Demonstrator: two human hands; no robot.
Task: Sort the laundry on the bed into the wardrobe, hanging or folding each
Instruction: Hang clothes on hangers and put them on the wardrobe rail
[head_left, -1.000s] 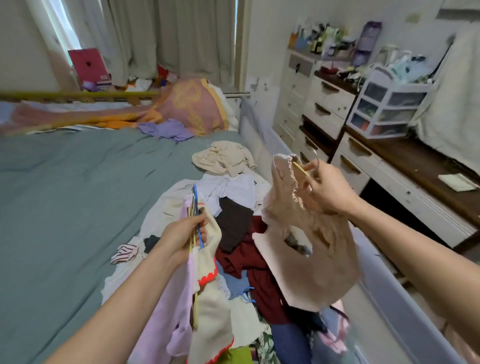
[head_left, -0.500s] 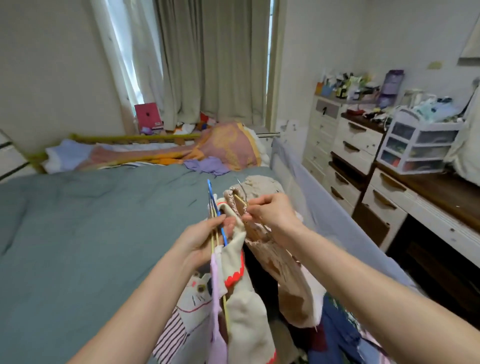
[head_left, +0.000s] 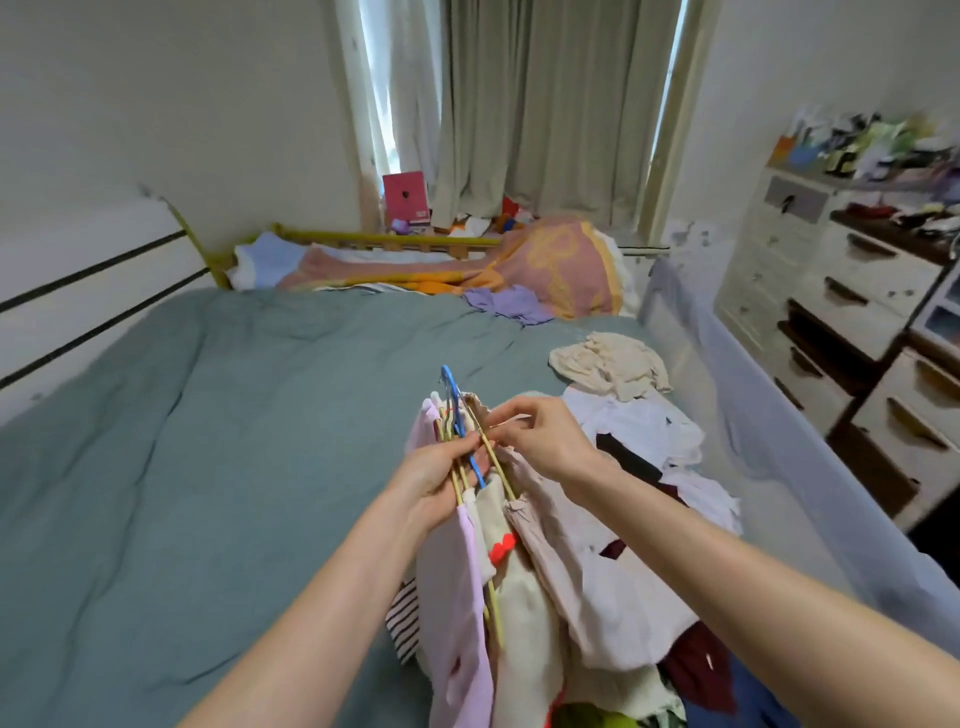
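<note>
Bunched hangers (head_left: 464, 447) with hung garments (head_left: 511, 587) above bed (head_left: 208, 441): left hand (head_left: 441, 480) fingers curled round hanger necks; right hand (head_left: 545, 441) fingers pinch yellow hanger's top. Laundry pile (head_left: 644, 441) beside, right.

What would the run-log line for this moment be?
left hand: grips hanger bundle with hung clothes | right hand: pinches beige garment's hanger at bundle | laundry pile: on bed

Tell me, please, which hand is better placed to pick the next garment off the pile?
The right hand, probably. The left hand grips the bunch of hangers with hung clothes, so it is occupied. The right only pinches the pink garment's hanger, and the pile lies on its side.
</note>
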